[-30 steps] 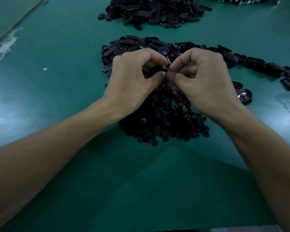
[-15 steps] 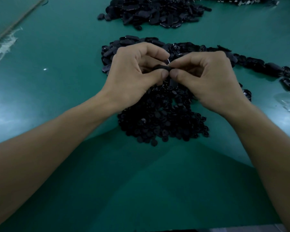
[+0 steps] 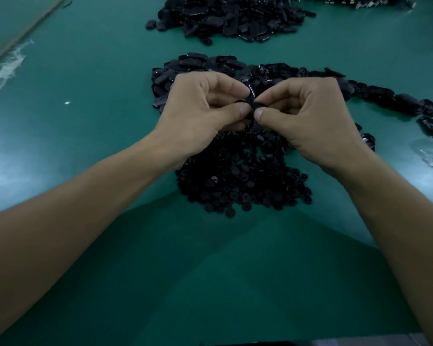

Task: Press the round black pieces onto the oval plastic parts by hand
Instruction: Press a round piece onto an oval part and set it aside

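The left hand point(image 3: 203, 111) and the right hand point(image 3: 310, 118) meet at the middle of the frame, a little above centre, thumbs tip to tip. Both hands are curled, and each pinches, between thumb and forefinger, the same small black plastic part point(image 3: 252, 106), held in the air above the table. Most of it is hidden by the fingers, so whether a round piece already sits on an oval one cannot be told.

Directly below the hands in the picture, a loose heap of round black pieces point(image 3: 240, 176) lies on the green table surface point(image 3: 110, 151). It reaches from under the wrists down towards the centre of the frame. Just above the knuckles, a band of oval black plastic parts point(image 3: 198, 63) runs from the left of the left hand across to the right edge, thinning to a single line there.

Further up, at the top centre, a second heap of dark oval parts point(image 3: 235, 18) lies well apart from the first. A frayed white strip point(image 3: 3, 68) lies at the left edge, a white speck point(image 3: 67, 102) lies left of the hands, and a clear plastic scrap point(image 3: 430, 153) lies at the right edge.
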Available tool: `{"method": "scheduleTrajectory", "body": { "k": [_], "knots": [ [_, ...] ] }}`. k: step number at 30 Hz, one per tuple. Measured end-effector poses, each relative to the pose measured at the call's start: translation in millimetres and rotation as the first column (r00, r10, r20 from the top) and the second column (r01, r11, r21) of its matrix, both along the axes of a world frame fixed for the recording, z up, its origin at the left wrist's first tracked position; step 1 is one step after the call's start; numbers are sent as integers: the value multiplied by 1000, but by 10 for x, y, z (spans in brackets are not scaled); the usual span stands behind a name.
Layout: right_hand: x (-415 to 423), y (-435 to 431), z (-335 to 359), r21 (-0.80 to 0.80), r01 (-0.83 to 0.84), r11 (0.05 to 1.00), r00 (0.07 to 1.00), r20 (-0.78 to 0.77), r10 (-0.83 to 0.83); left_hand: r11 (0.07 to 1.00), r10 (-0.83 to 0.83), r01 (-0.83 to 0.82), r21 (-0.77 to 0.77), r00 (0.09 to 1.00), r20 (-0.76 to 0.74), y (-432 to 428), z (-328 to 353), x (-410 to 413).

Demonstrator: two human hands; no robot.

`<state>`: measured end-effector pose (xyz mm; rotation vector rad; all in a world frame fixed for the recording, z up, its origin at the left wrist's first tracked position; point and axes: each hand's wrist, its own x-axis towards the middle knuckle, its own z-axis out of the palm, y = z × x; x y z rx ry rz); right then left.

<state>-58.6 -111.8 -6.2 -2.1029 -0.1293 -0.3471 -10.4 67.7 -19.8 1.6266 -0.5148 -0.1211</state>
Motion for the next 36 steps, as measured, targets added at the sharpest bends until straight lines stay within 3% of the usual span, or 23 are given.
{"method": "scheduleTrajectory", "body": {
  "k": [26, 33, 36],
  "knots": [
    [27, 5, -46, -18, -5, 1000, 1000, -9, 5, 992, -1, -25, 122, 978, 210, 57, -30, 61],
    [49, 13, -64, -21, -30, 999, 999, -31, 30, 989, -18, -14, 150, 978, 208, 78, -11, 96],
    [97, -130, -1, -80, 39, 996, 999, -5, -40, 989, 86, -103, 111, 985, 148, 123, 4, 177]
  ]
}}
